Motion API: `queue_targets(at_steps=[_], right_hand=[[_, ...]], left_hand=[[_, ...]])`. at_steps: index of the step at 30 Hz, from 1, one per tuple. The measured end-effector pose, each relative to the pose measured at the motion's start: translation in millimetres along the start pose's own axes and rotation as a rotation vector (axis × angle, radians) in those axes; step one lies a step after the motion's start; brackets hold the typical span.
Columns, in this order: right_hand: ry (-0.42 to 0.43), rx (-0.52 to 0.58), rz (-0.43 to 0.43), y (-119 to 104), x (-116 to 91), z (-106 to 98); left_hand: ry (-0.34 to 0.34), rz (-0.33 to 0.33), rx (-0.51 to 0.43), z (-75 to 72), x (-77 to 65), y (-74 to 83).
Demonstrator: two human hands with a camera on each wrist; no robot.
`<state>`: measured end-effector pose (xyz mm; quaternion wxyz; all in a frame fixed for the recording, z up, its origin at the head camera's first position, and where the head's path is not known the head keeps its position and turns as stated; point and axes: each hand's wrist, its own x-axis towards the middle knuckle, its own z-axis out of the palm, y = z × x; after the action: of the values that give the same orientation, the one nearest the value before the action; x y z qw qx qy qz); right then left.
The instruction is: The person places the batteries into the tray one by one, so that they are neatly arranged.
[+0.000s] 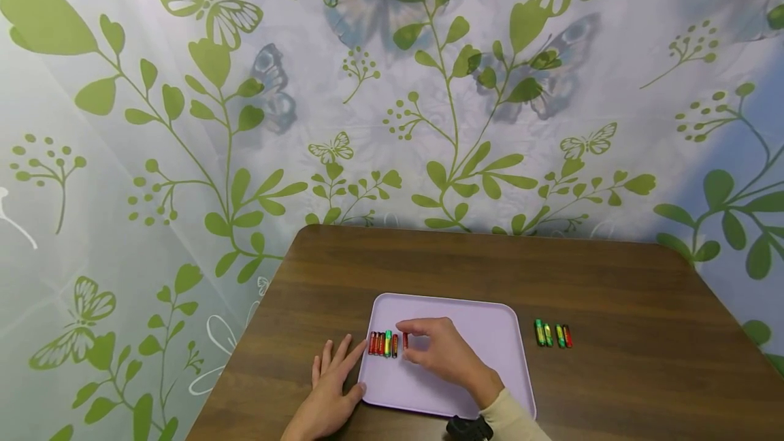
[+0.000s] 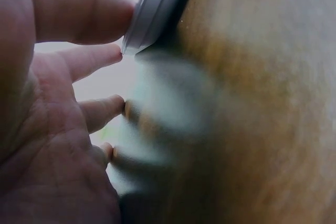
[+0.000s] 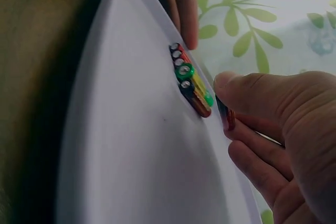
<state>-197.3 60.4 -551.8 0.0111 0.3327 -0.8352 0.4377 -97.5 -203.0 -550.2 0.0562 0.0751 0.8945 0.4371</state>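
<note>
Right wrist view is showing the right grip [image 1: 450,354] pinching a red battery [image 3: 227,115] beside a row of five batteries [image 3: 195,81] lying on the tray [image 3: 139,145]. Head view alone is showing four batteries [image 1: 548,335] resting on the bench [image 1: 637,386]. Left wrist view is revealing the left grip's [image 2: 58,108] thumb touching the tray rim, fingers spreading apart.

Slim red battery [image 1: 405,341], pinched by the right hand [image 1: 444,352], just off the three o'clock side of the battery row [image 1: 388,344]! Five there, flat and parallel: three red, one chunkier green-yellow, one dark, nine o'clock on the lilac tray [image 1: 490,359]; four batteries [image 1: 560,336] lie beyond its three o'clock rim.
</note>
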Motion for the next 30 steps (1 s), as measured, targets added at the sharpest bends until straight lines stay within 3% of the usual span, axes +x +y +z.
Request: queue_targets(at_steps=[11, 30], right_hand=[[0.004, -0.146, -0.04, -1, 3, 15], [0.024, -0.14, -0.017, -1, 7, 24]], left_hand=[[-0.001, -0.001, 0.005, 1.4, -0.1, -1.2], [0.004, -0.006, 0.006, 1.6, 0.2, -0.2]])
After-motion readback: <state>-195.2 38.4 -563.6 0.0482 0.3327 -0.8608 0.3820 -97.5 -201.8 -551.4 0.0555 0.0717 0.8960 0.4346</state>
